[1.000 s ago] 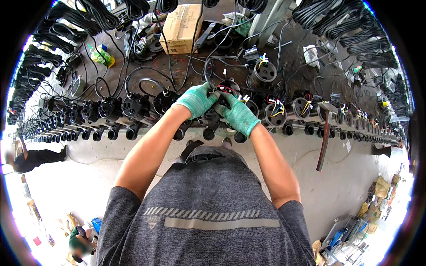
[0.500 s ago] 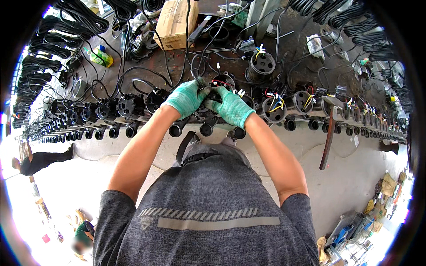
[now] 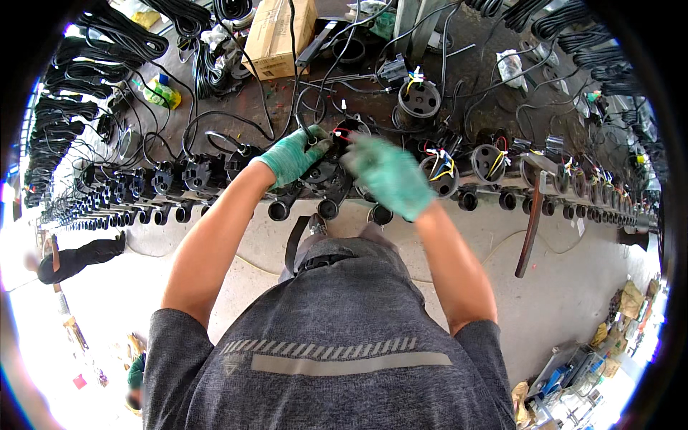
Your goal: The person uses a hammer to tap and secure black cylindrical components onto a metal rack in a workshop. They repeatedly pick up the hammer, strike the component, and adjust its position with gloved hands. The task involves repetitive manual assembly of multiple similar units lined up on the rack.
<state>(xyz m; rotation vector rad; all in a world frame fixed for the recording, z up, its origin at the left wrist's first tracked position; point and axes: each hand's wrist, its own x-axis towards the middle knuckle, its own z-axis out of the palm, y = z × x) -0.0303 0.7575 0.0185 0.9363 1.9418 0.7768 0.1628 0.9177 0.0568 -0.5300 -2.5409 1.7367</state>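
My left hand, in a green-coated glove, is closed around the lower end of a black cable, just above a black round pump-like housing. Beside it my right hand, gloved the same way, is smeared by motion, so its fingers cannot be read. A red wire shows close to the right fingertips, at an open housing partly hidden by that hand. To the right, another round housing has white, blue and yellow wires coming out of its top.
Black housings line the bench edge both ways. A hammer hangs over the edge at right. Farther back are a cardboard box, a wired round housing and loose cables. Coiled cables hang at both sides. Other people are at far left.
My right hand has come away from the left one, moving right and slightly toward me. My left hand stays at the cable. The view has shifted slightly.
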